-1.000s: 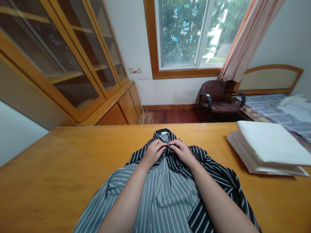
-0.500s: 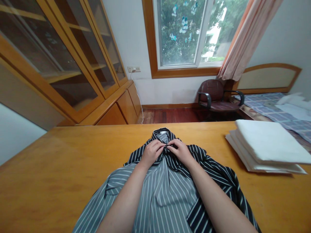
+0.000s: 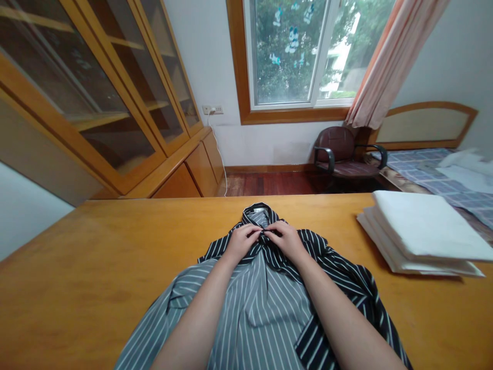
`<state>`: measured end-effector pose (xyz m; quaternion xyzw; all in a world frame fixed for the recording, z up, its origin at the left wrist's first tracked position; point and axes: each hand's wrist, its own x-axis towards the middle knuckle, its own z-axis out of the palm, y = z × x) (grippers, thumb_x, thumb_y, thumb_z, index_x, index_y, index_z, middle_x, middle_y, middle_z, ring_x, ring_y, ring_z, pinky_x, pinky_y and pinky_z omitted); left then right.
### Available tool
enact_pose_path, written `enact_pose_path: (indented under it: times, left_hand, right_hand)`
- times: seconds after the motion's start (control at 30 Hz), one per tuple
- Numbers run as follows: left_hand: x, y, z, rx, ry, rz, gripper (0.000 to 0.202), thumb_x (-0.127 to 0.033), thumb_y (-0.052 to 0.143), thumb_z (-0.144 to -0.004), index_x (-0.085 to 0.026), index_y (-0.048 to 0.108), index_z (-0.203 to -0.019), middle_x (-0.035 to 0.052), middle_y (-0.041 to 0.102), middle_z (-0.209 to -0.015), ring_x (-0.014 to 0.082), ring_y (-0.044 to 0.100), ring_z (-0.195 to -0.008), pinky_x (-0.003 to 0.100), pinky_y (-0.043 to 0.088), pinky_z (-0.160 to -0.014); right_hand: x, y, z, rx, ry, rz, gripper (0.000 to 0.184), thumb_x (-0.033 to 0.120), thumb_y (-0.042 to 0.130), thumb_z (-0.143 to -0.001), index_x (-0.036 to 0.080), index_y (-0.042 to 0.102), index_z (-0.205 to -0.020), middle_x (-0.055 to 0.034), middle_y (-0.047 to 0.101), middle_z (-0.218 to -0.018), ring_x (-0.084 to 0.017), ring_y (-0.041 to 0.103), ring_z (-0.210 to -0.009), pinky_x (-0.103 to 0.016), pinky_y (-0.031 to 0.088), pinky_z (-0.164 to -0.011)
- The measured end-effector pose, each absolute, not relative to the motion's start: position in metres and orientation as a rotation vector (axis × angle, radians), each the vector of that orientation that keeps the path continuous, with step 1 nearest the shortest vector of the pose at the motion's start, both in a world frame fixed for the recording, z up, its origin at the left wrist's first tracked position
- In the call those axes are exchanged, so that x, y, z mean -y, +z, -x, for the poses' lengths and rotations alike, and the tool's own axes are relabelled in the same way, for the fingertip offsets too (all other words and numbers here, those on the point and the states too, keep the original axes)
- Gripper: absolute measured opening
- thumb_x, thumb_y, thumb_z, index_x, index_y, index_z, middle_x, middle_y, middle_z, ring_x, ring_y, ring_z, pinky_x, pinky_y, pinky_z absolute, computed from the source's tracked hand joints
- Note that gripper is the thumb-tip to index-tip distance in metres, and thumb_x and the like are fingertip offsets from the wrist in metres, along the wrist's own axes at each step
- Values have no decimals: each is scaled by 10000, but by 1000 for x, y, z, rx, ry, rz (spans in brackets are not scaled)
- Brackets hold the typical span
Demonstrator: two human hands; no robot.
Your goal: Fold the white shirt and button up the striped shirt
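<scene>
A striped shirt (image 3: pixel 265 303), grey in front with black-and-white collar and sides, lies spread on a wooden table (image 3: pixel 96 257), collar pointing away from me. My left hand (image 3: pixel 242 240) and my right hand (image 3: pixel 284 238) meet just below the collar. The fingers of both are closed, pinching the shirt's front edges together near the neck. Both forearms lie over the grey front.
A stack of folded white cloth (image 3: pixel 423 231) sits on the table at the right. Beyond the table are a dark armchair (image 3: pixel 341 154), a bed (image 3: pixel 442 164) with a checked cover, a window and a glass-door cabinet (image 3: pixel 100 97) along the left wall.
Both hands stay pinched at the collar; only small finger shifts show. The view has drifted slightly.
</scene>
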<state>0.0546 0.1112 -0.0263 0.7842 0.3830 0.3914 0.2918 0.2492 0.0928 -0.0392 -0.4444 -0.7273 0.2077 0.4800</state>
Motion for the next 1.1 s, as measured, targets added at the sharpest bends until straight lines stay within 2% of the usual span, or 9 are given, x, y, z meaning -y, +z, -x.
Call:
enact_pose_path:
  times: [0.1, 0.27, 0.63, 0.87, 1.1]
  left_hand:
    - [-111, -27, -57, -1034, 1017, -1957, 217, -317, 559, -933, -187, 734, -927, 39, 725, -864, 136, 660, -664, 253, 527, -669]
    - [-111, -29, -58, -1062, 1050, -1892, 193, -355, 675, -842, -194, 746, -923, 50, 749, -928, 188, 687, -863, 280, 534, -772]
    - [-114, -33, -58, -1081, 1067, -1867, 186, -346, 663, -844, -184, 747, -877, 44, 756, -878, 187, 698, -815, 296, 554, -754]
    - [-116, -33, -57, -1063, 1058, -1946, 177, -330, 646, -865, -189, 752, -876, 51, 754, -904, 188, 699, -848, 309, 549, -804]
    - [-116, -35, -57, -1070, 1024, -1835, 194, -336, 655, -843, -173, 741, -903, 52, 753, -883, 182, 698, -780, 300, 560, -752]
  right_hand:
    - [-92, -39, -250, 1754, 497, 1080, 40, 232, 681, -871, 229, 716, -891, -43, 724, -885, -208, 669, -860, -334, 514, -792]
    - [-91, -37, -250, 1743, 501, 1082, 42, 232, 682, -865, 229, 723, -875, -38, 725, -871, -202, 674, -843, -320, 517, -770]
    - [-91, -33, -252, 1705, 683, 1129, 117, 317, 656, -888, 227, 730, -895, -47, 735, -905, -209, 674, -868, -342, 516, -802]
    - [-93, -32, -251, 1698, 656, 1082, 174, 354, 612, -923, 216, 701, -863, -55, 658, -903, -203, 627, -908, -339, 490, -842]
    - [-95, -36, -251, 1677, 773, 1141, 156, 338, 624, -909, 204, 699, -880, -49, 700, -901, -201, 649, -880, -333, 488, -822]
